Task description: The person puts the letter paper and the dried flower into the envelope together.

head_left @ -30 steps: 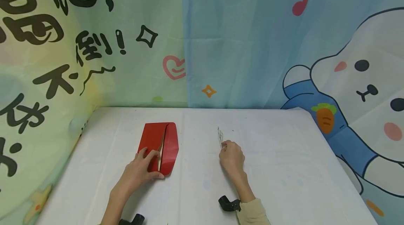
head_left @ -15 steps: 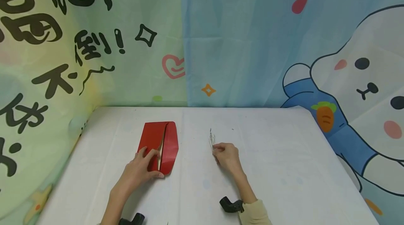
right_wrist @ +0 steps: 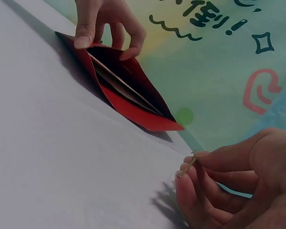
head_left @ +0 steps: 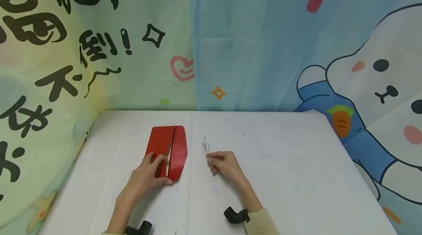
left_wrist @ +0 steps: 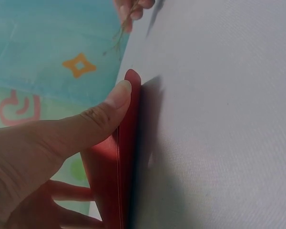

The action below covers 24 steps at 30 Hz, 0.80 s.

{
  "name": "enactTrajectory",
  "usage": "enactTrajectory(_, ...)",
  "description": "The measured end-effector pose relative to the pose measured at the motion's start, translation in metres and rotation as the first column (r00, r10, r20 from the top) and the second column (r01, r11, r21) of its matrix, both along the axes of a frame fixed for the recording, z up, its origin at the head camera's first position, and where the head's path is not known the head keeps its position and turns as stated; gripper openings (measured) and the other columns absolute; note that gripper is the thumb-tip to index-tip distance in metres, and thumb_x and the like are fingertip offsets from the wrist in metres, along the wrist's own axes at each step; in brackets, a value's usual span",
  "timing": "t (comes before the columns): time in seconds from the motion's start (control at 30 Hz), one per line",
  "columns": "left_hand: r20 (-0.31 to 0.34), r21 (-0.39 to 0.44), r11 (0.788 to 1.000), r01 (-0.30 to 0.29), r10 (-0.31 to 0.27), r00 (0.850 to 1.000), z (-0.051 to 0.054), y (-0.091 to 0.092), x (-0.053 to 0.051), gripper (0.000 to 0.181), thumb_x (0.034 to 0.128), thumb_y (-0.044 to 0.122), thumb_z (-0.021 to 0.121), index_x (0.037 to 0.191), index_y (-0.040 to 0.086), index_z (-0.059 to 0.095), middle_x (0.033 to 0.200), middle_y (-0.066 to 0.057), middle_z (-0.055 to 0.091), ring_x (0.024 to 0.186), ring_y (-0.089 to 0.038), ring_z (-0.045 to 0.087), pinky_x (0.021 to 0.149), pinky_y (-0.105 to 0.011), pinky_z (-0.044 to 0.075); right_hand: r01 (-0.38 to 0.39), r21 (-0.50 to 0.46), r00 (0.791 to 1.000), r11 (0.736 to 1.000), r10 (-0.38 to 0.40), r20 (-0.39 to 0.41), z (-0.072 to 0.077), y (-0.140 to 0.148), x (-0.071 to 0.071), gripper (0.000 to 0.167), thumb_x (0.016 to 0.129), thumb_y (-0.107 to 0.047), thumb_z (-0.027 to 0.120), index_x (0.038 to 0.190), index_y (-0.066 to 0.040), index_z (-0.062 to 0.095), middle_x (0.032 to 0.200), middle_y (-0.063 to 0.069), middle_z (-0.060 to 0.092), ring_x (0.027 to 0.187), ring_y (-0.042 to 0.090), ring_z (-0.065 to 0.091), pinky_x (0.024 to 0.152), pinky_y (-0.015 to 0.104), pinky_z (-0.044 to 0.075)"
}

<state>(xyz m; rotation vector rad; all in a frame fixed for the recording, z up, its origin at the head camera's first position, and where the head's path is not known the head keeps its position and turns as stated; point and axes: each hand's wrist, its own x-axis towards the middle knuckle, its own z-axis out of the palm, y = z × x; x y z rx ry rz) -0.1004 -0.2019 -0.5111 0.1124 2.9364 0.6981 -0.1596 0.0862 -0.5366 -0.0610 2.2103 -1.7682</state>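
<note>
A red envelope [head_left: 179, 150] lies on the white table, its flap folded out to the right and its mouth gaping. The left hand [head_left: 141, 178] grips its near end, thumb at the near edge and fingers on top. In the right wrist view a pale insert [right_wrist: 121, 86] shows inside the envelope [right_wrist: 138, 114]. To the right of the envelope, the right hand [head_left: 225, 165] pinches a thin dried sprig [head_left: 206, 147] between thumb and fingers, its branched tip pointing away. The sprig's stem [right_wrist: 187, 168] shows at the fingertips in the right wrist view.
The white table [head_left: 296, 147] reaches back to a printed cloth [head_left: 244, 44] with writing and a cartoon animal. A tiny dark speck [head_left: 244, 133] lies toward the back of the table. Black wrist mounts [head_left: 236, 215] sit at both wrists.
The right hand has moved left with the sprig, closer to the envelope. The left hand and the envelope have stayed in place.
</note>
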Motion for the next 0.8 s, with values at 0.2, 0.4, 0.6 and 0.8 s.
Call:
enactTrajectory(0.2, 0.003, -0.009, 1.0, -0.006, 0.006, 1.0, 0.0, 0.0, -0.001, 0.065, 0.073, 0.045, 0.092, 0.125, 0.024, 0.058, 0.146, -0.03, 0.046, 0.127, -0.052, 0.052, 0.083, -0.07, 0.052, -0.064, -0.026, 0.998, 0.998, 0.063, -0.016, -0.002, -0.017, -0.003, 0.022, 0.096, -0.003, 0.067, 0.114, 0.009, 0.073, 0.088, 0.019, 0.076, 0.057, 0.012, 0.066, 0.058, 0.029, 0.06)
enactTrajectory(0.4, 0.013, -0.015, 1.0, -0.011, 0.011, 1.0, -0.001, 0.001, -0.001, 0.067, 0.0719, 0.046, 0.092, 0.125, 0.024, 0.058, 0.146, -0.029, 0.046, 0.125, -0.053, 0.051, 0.081, -0.068, 0.053, -0.102, -0.054, 0.995, 0.993, 0.101, -0.019, 0.002, -0.033, -0.003, 0.023, 0.095, -0.002, 0.065, 0.114, 0.008, 0.073, 0.089, 0.021, 0.076, 0.057, 0.012, 0.065, 0.06, 0.031, 0.06)
enactTrajectory(0.6, 0.012, -0.017, 1.0, -0.015, 0.016, 1.0, -0.001, 0.001, -0.002, 0.069, 0.0716, 0.047, 0.092, 0.128, 0.024, 0.058, 0.145, -0.028, 0.047, 0.125, -0.052, 0.052, 0.083, -0.068, 0.052, -0.129, -0.077, 0.992, 0.989, 0.127, -0.024, 0.005, -0.048, -0.005, 0.024, 0.094, 0.0, 0.063, 0.115, 0.009, 0.072, 0.091, 0.023, 0.076, 0.056, 0.01, 0.063, 0.059, 0.031, 0.06)
enactTrajectory(0.8, 0.007, -0.017, 1.0, -0.014, 0.014, 1.0, -0.001, 0.001, -0.002, 0.07, 0.0726, 0.048, 0.091, 0.129, 0.023, 0.059, 0.146, -0.028, 0.047, 0.125, -0.052, 0.052, 0.084, -0.068, 0.053, -0.139, -0.089, 0.99, 0.986, 0.14, 0.004, 0.007, -0.065, -0.009, 0.024, 0.095, -0.004, 0.068, 0.116, 0.009, 0.072, 0.08, 0.019, 0.073, 0.056, 0.01, 0.063, 0.058, 0.029, 0.06)
